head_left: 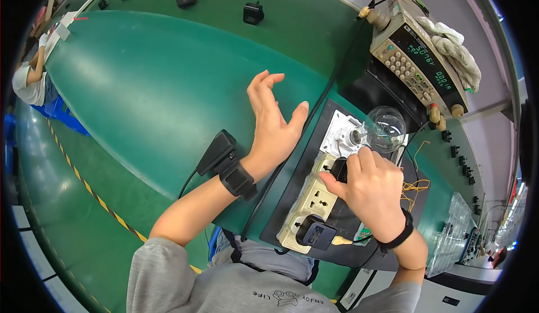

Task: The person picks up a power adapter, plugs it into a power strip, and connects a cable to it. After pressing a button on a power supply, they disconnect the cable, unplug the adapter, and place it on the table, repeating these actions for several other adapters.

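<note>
My left hand (pixel 273 130) is raised over the green table with its fingers apart and nothing in it. A strap round that wrist carries a black boxy device (pixel 218 151) with a cable. My right hand (pixel 375 188) is closed on a black power adapter (pixel 338 169), which sits at the far end of a cream power strip (pixel 319 199); its prongs are hidden. At the strip's near end another black adapter (pixel 315 232) is plugged in, with a yellow-tipped lead beside it. Just beyond my right hand, a clear glass bulb (pixel 387 128) is mounted by a white socket plate (pixel 338 133).
A beige bench meter (pixel 412 60) with a lit display stands at the far right. Thin yellow wires (pixel 414 189) lie right of my right hand. Several black adapters, one a cube (pixel 253 13), line the far side. Another person (pixel 35 80) sits far left.
</note>
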A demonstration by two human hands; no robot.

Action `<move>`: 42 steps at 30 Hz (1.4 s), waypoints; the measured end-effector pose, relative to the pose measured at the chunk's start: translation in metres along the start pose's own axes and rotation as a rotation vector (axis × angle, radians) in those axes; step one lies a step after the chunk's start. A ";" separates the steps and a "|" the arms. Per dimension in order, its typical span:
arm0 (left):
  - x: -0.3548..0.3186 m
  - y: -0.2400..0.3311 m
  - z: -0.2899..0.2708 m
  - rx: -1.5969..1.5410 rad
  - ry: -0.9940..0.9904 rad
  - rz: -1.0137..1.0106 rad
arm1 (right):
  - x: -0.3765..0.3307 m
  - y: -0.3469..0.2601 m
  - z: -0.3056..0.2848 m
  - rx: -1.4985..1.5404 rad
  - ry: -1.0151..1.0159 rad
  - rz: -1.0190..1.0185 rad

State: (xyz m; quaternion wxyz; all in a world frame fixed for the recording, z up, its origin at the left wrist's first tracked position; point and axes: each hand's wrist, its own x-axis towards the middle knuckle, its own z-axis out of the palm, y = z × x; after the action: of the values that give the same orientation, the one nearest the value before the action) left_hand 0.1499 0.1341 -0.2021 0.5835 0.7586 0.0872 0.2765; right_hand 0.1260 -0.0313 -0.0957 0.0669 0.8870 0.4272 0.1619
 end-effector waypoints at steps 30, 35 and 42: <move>-0.086 0.066 -0.052 0.101 -0.916 0.671 | -0.104 0.027 0.016 0.870 0.245 0.388; -0.080 0.064 -0.055 0.066 -1.008 0.576 | -0.096 0.018 0.023 0.923 0.292 0.349; -0.073 0.048 -0.054 -0.065 -1.040 0.448 | -0.080 0.020 0.022 0.845 0.241 0.322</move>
State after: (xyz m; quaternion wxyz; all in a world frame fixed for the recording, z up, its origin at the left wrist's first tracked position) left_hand 0.0517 0.1316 -0.1719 0.4998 0.7766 -0.3833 -0.0143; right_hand 0.1011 -0.1058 -0.1296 -0.3763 0.8663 0.3175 0.0841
